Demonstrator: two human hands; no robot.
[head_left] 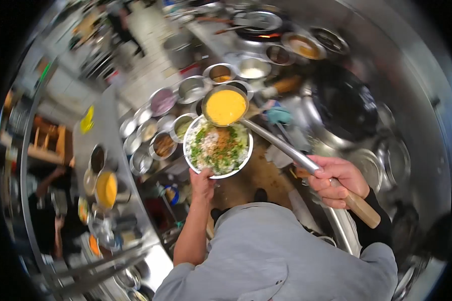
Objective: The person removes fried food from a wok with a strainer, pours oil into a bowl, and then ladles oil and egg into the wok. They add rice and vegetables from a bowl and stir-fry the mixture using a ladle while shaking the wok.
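My left hand (202,184) grips the lower rim of a white bowl (219,150) filled with rice, chopped greens and brown seasoning. In my right hand (335,181) is the wooden-ended handle of a long metal ladle (281,145). The ladle's round cup, full of yellow liquid (226,106), is over the far edge of the bowl and hides part of it. Both hands are closed on what they hold.
Several metal containers (162,101) of ingredients stand beyond and left of the bowl. At the right is a dark wok (344,103). A pan sits over a flame (266,35) at the top. Through an opening at left, another person's arm (59,236) shows.
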